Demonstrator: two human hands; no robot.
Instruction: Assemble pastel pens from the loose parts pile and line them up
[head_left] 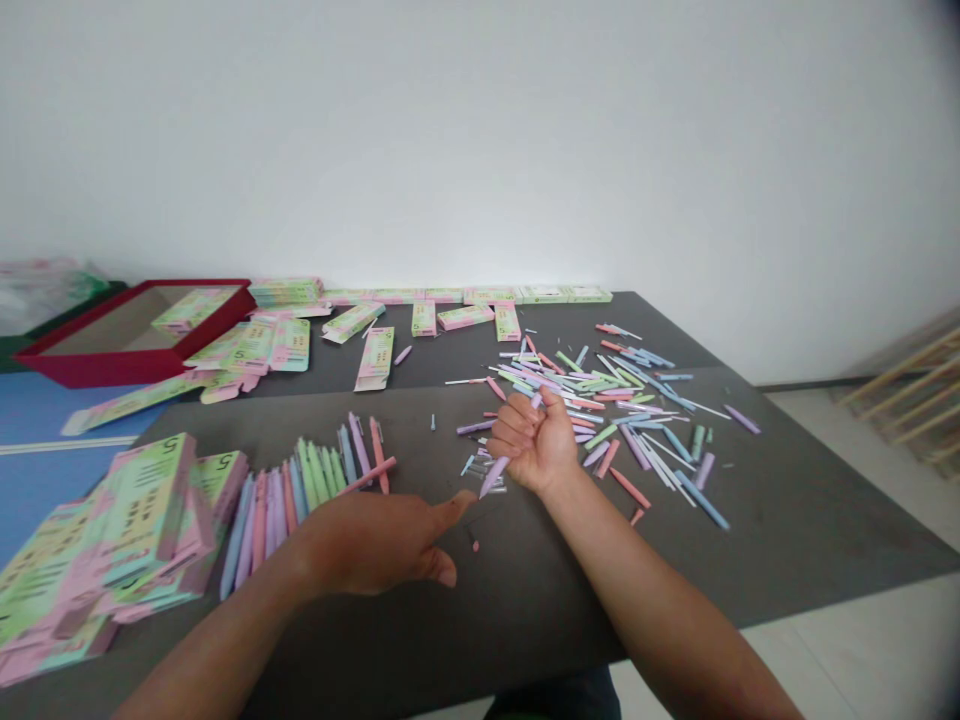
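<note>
Right hand (534, 445) at centre of surface (480, 610), fingers (513, 428) curled nearly shut, thumb up, lilac pen barrel (493, 477) gripped in them, free end out toward 7 o'clock. Left hand (379, 540) at 8 o'clock from right hand, fingers (457, 510) part open and loose, index pointing toward 3 o'clock, nothing held, no contact with barrel. Small silvery parts (484, 478) just under barrel, too small to tell exactly. Loose pastel pen parts (607, 400), barrels and thin white rods mixed, scattered from 12 to 4 o'clock of right hand. Assembled pastel pens (300, 505) side by side at 9 o'clock, just above left hand. Stack of flat pink-and-green cartons (135, 520) further out at 9 o'clock. Red tray (135, 335) at 10 o'clock, one carton inside. More cartons (375, 355) along far edge, 10 to 12 o'clock. Wooden rack (907, 400) on floor past surface, 3 o'clock
</note>
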